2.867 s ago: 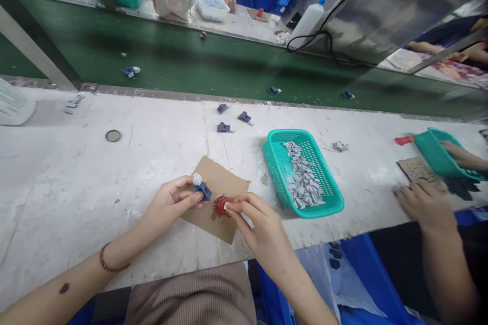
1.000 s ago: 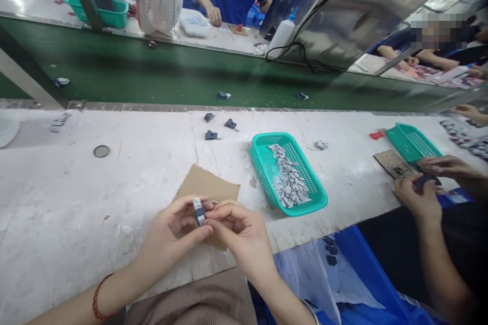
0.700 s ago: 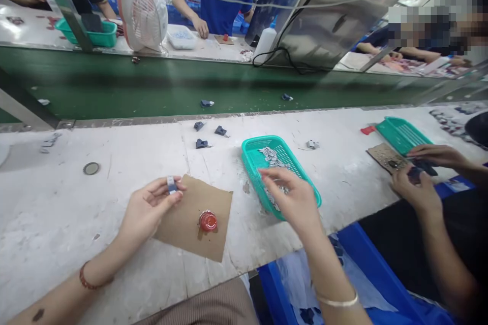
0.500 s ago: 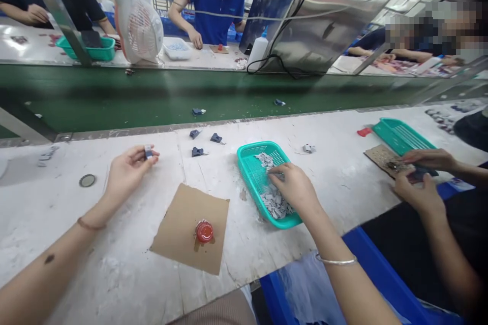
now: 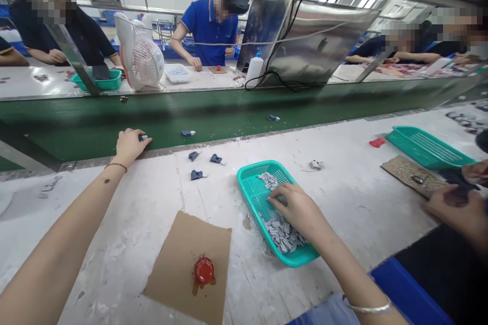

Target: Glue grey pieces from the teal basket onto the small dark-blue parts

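Observation:
My left hand (image 5: 131,144) is over the near edge of the green belt (image 5: 163,118), its fingers closed on a small dark blue part (image 5: 143,137). My right hand (image 5: 292,203) reaches into a green basket (image 5: 247,198) of small grey pieces (image 5: 284,233); its fingers are pinched, and what lies between them is hidden. Three dark blue parts (image 5: 197,175) lie on the table between my hands. A red round cap (image 5: 204,270) sits on a brown cardboard sheet (image 5: 171,264) nearer to me.
Two more blue parts, one of them at left (image 5: 187,133), lie on the belt. A grey piece (image 5: 316,164) is right of the basket. At the right, a person's hands (image 5: 457,203) work beside cardboard (image 5: 409,175) and another green basket (image 5: 427,150). People sit across the belt.
My left hand has moved forward from above the table to the belt with the blue part. My right hand stays in the basket. The view has tilted up, and the round metal cap at left is no longer visible.

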Motion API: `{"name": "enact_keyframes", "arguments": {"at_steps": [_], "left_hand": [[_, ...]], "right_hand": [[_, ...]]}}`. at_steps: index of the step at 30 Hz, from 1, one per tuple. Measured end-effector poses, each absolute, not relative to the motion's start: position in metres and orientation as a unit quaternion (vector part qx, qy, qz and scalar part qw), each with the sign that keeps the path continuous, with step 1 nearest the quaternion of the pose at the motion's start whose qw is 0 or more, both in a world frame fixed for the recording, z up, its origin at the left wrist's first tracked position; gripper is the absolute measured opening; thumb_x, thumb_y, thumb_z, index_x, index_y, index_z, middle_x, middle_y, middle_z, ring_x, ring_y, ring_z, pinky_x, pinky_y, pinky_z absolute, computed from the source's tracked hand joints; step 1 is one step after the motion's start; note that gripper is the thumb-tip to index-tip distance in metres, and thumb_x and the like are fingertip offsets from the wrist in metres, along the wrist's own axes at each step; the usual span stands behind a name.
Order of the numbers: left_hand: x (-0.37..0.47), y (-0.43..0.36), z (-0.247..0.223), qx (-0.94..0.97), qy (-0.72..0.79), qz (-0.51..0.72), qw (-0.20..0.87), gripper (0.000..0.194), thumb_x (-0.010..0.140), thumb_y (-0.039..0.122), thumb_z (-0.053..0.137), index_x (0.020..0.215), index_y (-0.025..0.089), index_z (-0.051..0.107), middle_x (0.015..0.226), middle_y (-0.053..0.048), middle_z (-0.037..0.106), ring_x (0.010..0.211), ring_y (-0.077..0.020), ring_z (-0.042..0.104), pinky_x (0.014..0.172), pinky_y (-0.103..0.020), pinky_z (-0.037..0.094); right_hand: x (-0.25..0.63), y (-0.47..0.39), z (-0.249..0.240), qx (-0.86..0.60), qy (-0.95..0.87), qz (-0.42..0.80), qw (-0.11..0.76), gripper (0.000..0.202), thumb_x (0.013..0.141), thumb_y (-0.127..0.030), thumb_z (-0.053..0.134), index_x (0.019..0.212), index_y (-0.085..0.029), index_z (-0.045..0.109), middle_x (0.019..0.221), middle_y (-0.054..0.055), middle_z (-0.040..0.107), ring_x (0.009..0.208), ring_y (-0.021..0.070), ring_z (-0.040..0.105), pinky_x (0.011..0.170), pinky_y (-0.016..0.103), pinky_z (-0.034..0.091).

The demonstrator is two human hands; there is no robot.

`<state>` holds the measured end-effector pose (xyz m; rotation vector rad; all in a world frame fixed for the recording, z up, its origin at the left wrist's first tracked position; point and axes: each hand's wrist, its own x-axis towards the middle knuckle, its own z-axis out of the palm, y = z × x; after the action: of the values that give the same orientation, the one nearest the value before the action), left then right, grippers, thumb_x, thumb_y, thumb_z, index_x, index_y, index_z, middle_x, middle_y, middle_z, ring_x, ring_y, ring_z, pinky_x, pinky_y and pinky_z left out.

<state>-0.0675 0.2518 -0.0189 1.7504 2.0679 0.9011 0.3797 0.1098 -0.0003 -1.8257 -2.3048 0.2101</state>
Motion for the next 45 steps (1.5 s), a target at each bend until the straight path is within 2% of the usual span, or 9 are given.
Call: {"name": "enact_keyframes", "arguments": {"at_steps": [2, 5, 12, 15, 20, 26, 32, 37, 45], "left_hand": [[-0.054, 0.259, -0.016, 0.636, 0.699, 0.303, 0.123, 0.03, 0.078, 0.033, 0.064, 0.102, 0.014, 0.067, 0.128, -0.022, 0.058, 0.131, -0.0443, 0.034, 0.109, -0.056, 0.026], [-0.027, 0.271, -0.014, 0.687, 0.654, 0.287, 0.134, 0.033, 0.08, 0.032, 0.062, 0.108, 0.016, 0.067, 0.132, -0.016, 0.059, 0.132, -0.0369, 0.036, 0.113, -0.047, 0.024], [0.018, 0.282, -0.02, 0.658, 0.628, 0.339, 0.242, 0.014, 0.074, 0.023, 0.067, 0.086, 0.017, 0.069, 0.111, -0.015, 0.068, 0.116, -0.036, 0.054, 0.101, -0.045, 0.039], [0.024, 0.276, -0.017, 0.59, 0.626, 0.406, 0.308, 0.011, 0.079, 0.021, 0.064, 0.087, 0.015, 0.067, 0.102, -0.014, 0.07, 0.103, -0.0312, 0.063, 0.092, -0.041, 0.047], [0.026, 0.224, -0.008, 0.465, 0.57, 0.484, 0.475, 0.024, 0.094, 0.021, 0.043, 0.097, 0.01, 0.064, 0.105, -0.017, 0.071, 0.084, -0.0177, 0.068, 0.082, -0.032, 0.055], [0.019, 0.108, -0.009, 0.366, 0.513, 0.494, 0.599, 0.019, 0.086, 0.027, 0.066, 0.097, 0.011, 0.069, 0.111, -0.013, 0.072, 0.075, -0.0113, 0.067, 0.075, -0.023, 0.056], [0.016, 0.03, -0.012, 0.292, 0.498, 0.49, 0.653, 0.026, 0.081, 0.031, 0.074, 0.098, 0.014, 0.064, 0.106, -0.011, 0.075, 0.074, -0.0116, 0.069, 0.077, -0.025, 0.055], [0.018, 0.004, -0.015, 0.296, 0.498, 0.474, 0.663, 0.028, 0.08, 0.035, 0.075, 0.093, 0.017, 0.058, 0.102, -0.009, 0.077, 0.078, -0.015, 0.071, 0.079, -0.029, 0.056], [0.023, -0.01, -0.017, 0.33, 0.481, 0.452, 0.675, 0.021, 0.083, 0.034, 0.071, 0.093, 0.018, 0.062, 0.104, -0.006, 0.075, 0.091, -0.0168, 0.069, 0.083, -0.03, 0.057]], "right_hand": [[0.379, 0.109, 0.001, -0.591, -0.795, 0.101, 0.092, 0.013, 0.087, -0.024, 0.061, 0.078, -0.022, 0.069, 0.086, 0.006, 0.07, 0.089, 0.0256, 0.065, 0.079, 0.036, 0.052], [0.377, 0.108, 0.0, -0.572, -0.805, 0.13, 0.088, 0.016, 0.09, -0.023, 0.058, 0.08, -0.021, 0.071, 0.086, 0.007, 0.073, 0.088, 0.0262, 0.066, 0.08, 0.038, 0.052], [0.373, 0.099, 0.002, -0.585, -0.794, 0.132, 0.098, 0.024, 0.093, -0.023, 0.051, 0.098, -0.019, 0.074, 0.096, 0.01, 0.075, 0.093, 0.0267, 0.068, 0.081, 0.039, 0.054], [0.373, 0.096, 0.002, -0.585, -0.794, 0.126, 0.103, 0.02, 0.09, -0.023, 0.056, 0.098, -0.02, 0.074, 0.094, 0.009, 0.075, 0.092, 0.0266, 0.068, 0.079, 0.038, 0.054], [0.37, 0.094, 0.0, -0.583, -0.793, 0.124, 0.128, 0.016, 0.088, -0.021, 0.056, 0.084, -0.019, 0.072, 0.089, 0.011, 0.073, 0.09, 0.0281, 0.068, 0.082, 0.042, 0.053], [0.32, 0.05, 0.02, -0.532, -0.781, 0.193, 0.266, 0.012, 0.09, -0.031, 0.063, 0.089, -0.023, 0.071, 0.091, 0.006, 0.074, 0.086, 0.0232, 0.069, 0.076, 0.036, 0.054], [0.254, 0.006, 0.014, -0.426, -0.798, 0.355, 0.234, 0.012, 0.093, -0.025, 0.061, 0.091, -0.024, 0.073, 0.09, 0.005, 0.071, 0.083, 0.0192, 0.067, 0.074, 0.033, 0.054], [0.243, 0.0, 0.006, -0.445, -0.82, 0.304, 0.19, 0.017, 0.094, -0.02, 0.057, 0.088, -0.022, 0.073, 0.088, 0.006, 0.068, 0.081, 0.0198, 0.064, 0.071, 0.033, 0.051], [0.238, -0.005, 0.007, -0.44, -0.848, 0.245, 0.166, 0.019, 0.096, -0.015, 0.054, 0.086, -0.017, 0.069, 0.087, 0.006, 0.066, 0.08, 0.0183, 0.062, 0.069, 0.03, 0.051]]}}
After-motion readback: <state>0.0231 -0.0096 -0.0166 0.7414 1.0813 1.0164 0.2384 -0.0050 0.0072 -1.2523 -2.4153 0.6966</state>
